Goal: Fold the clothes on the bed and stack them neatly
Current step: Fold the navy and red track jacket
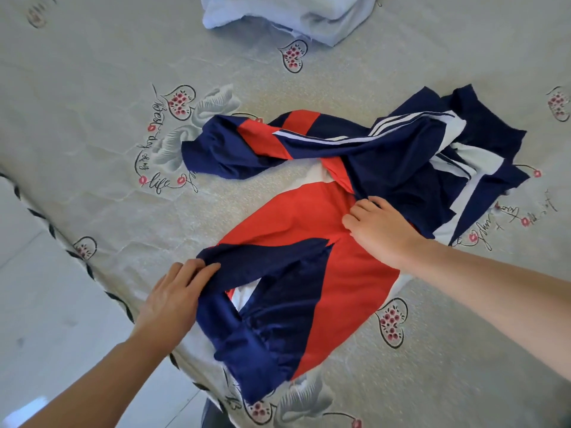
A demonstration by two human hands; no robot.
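Clothes to be folded lie mid-frame on the bed [108, 72]: a red, navy and white jacket [309, 217] spread crumpled from centre to right, with a pale blue folded pile [287, 13] at the top edge. At lower left, the left hand [176, 295] pinches a navy sleeve [247, 257] between thumb and fingers. Right of centre, the right hand [380, 227] presses curled fingers into the jacket's red and navy fabric; whether it grips a fold I cannot tell.

A jacket [324, 230] lies spread on the bed [108, 149], a folded garment [287, 17] behind it; floor [46, 304] lies left of the bed.
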